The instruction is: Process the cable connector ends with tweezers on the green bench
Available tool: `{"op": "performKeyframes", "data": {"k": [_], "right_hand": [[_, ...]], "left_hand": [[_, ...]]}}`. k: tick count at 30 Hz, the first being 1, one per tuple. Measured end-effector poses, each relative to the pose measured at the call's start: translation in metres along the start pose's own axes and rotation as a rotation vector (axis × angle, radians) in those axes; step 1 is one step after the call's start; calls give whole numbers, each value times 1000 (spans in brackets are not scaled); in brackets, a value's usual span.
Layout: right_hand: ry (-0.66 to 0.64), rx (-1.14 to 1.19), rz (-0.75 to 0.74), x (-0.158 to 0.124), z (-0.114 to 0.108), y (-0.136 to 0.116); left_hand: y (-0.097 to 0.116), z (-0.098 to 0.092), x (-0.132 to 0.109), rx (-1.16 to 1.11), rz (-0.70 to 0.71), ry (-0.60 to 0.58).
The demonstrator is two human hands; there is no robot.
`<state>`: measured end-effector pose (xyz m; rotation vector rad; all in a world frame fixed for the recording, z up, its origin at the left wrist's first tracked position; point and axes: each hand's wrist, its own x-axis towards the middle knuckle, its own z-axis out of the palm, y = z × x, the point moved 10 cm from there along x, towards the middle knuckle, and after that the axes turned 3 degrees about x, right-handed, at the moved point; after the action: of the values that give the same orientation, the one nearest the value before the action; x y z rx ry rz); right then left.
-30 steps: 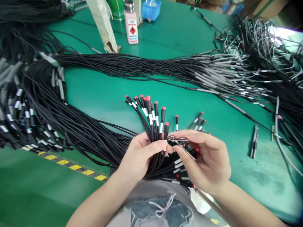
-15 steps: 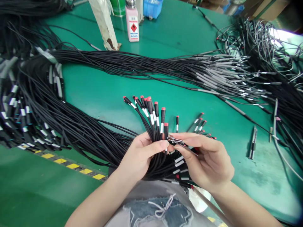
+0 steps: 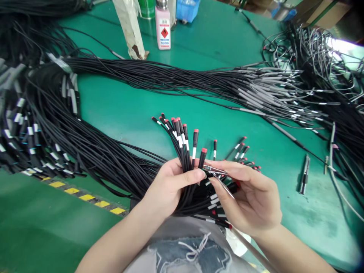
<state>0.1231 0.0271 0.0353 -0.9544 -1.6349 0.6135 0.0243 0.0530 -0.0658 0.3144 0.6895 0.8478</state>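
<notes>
My left hand (image 3: 167,185) is closed around a bunch of black cables (image 3: 186,159) with red-tipped connector ends and white labels, which fan upward above the fingers. One red-capped connector (image 3: 203,156) leans right beside the left thumb tip. Between the thumb and fingers of my right hand (image 3: 253,193) is a small metal tool (image 3: 218,171) that looks like a nail clipper, its lever spread away from its body. The tool's head meets the cable by my left thumb; what lies in its jaws is too small to make out. More red-tipped cables (image 3: 241,149) lie behind my right hand.
A long black cable bundle (image 3: 159,74) with grey sleeves crosses the green table (image 3: 127,113). Bundled cables (image 3: 31,125) hang over its left edge, others (image 3: 321,68) pile at right. A pink bottle (image 3: 163,30) stands at the back; a slim metal tool (image 3: 304,174) lies right.
The tool's lever has spread wider from its body in my right hand. The nearest connector by my left thumb now leans more to the right. The view has shifted slightly.
</notes>
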Motion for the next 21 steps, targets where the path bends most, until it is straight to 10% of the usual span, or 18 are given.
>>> {"op": "performKeyframes", "data": {"k": [12,21], "right_hand": [[11,-159,-79,-1,3,-5],[130,7,147,4,-19,21]], "left_hand": [[0,-5,0,39,-17,66],[8,-12,-3,219,99,104]]}}
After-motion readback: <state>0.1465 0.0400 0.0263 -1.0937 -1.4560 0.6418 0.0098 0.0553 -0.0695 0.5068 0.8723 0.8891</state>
